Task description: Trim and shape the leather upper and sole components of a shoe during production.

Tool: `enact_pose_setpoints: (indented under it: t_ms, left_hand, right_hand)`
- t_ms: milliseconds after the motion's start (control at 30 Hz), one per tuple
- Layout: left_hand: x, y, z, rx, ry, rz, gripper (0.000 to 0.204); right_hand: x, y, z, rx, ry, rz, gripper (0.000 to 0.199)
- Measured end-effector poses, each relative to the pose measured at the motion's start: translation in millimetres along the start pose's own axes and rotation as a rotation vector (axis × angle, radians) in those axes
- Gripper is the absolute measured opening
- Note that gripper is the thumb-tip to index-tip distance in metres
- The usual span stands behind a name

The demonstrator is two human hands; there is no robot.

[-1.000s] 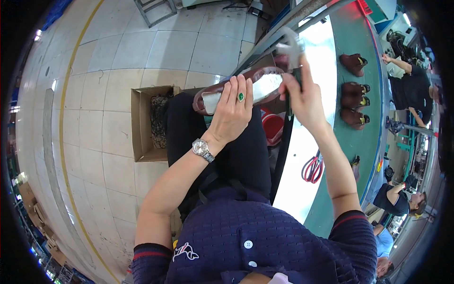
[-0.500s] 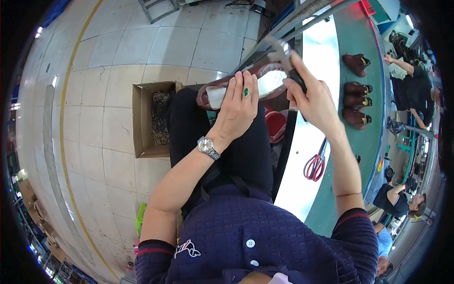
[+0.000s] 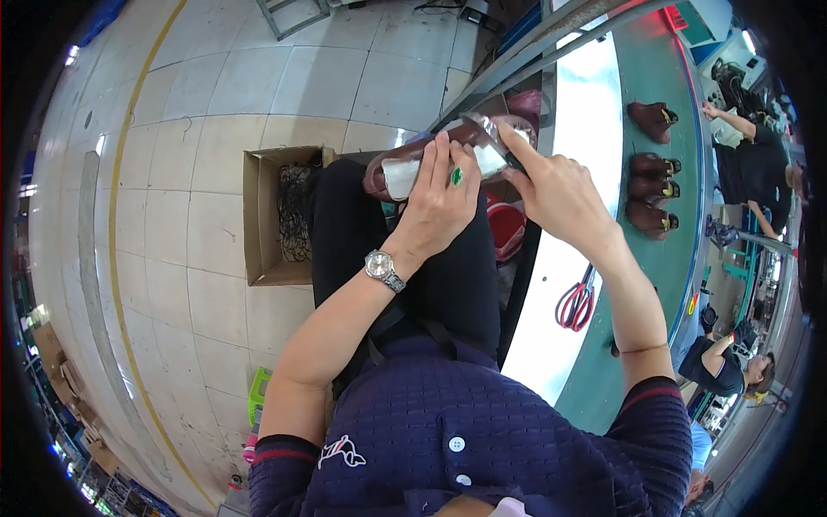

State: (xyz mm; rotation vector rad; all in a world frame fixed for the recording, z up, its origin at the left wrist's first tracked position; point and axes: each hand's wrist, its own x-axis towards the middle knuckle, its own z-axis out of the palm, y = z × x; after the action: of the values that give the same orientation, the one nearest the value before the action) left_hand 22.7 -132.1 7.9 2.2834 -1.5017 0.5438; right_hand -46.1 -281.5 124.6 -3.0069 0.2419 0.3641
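A brown shoe point(image 3: 405, 159) with white paper stuffing lies across my knees, over black trousers. My left hand point(image 3: 439, 207), with a green ring and a silver wristwatch, lies over the shoe's middle and grips it. At the shoe's right end my right hand point(image 3: 556, 194) pinches the clear wrapping and white paper with its fingertips. Most of the shoe's far side is hidden by my fingers.
An open cardboard box point(image 3: 263, 215) with dark cords stands on the tiled floor to my left. To my right runs a green conveyor table point(image 3: 655, 284) with a lit white strip, red-handled scissors point(image 3: 575, 302) and three brown shoes point(image 3: 650, 164). Other people work beyond it. A red item point(image 3: 506, 226) sits under the table.
My right hand has come down from a raised position onto the shoe's right end. The shoe and my left hand have stayed on my knees.
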Motion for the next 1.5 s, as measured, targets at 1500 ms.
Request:
enact_pose_setpoints:
  t_ms: [1500]
  left_hand:
    - [-21,-54,-60,-0.627,-0.134,-0.423,0.101]
  right_hand:
    - [-5,-63,41,0.247,0.097,0.196,0.058]
